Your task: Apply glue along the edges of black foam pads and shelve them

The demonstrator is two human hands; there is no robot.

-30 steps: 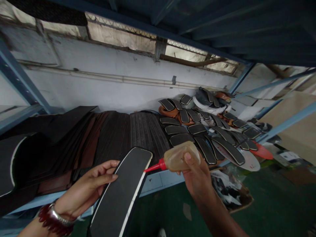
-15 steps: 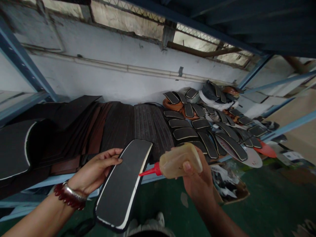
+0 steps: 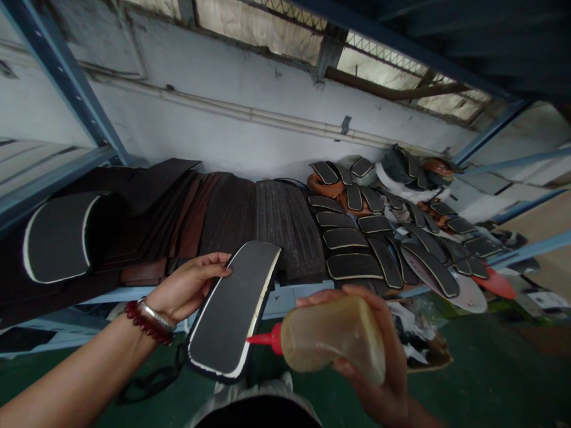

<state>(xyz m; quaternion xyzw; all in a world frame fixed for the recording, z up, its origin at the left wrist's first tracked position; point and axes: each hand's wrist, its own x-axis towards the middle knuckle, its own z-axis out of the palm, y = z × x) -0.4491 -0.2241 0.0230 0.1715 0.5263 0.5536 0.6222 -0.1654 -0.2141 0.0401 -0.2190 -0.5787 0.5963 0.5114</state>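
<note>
Your left hand [image 3: 187, 285] is raised in front of you at the centre-left of the view, its fingertips [image 3: 222, 270] curled against the left edge of a long, round-cornered black panel [image 3: 232, 309], which has a thin white rim and stands tilted just above your lap. The grip looks light, though your thumb is out of sight, so its hold is hard to judge. A string of dark red beads [image 3: 147, 324] and a silver bangle [image 3: 157, 315] circle that wrist. Your right hand [image 3: 379, 386] is clenched around a translucent plastic squeeze bottle [image 3: 332, 339] of amber liquid, held on its side at the lower right. Its red nozzle [image 3: 263, 339] points left, and the tip reaches the panel's right edge; from this angle, you cannot tell whether they touch. Beyond your hands, a shelf with a pale blue rail [image 3: 294, 300] carries overlapping stacks of dark sheets [image 3: 227, 220] on the left. To their right lies a heap of smaller black pieces with pale rims [image 3: 352, 264]. A similar large, round-edged black piece [image 3: 57, 238] rests at the far left. A pale pipe [image 3: 250, 110] runs along the scuffed white wall [image 3: 223, 139] above, and a green floor [image 3: 473, 368] lies below.
</note>
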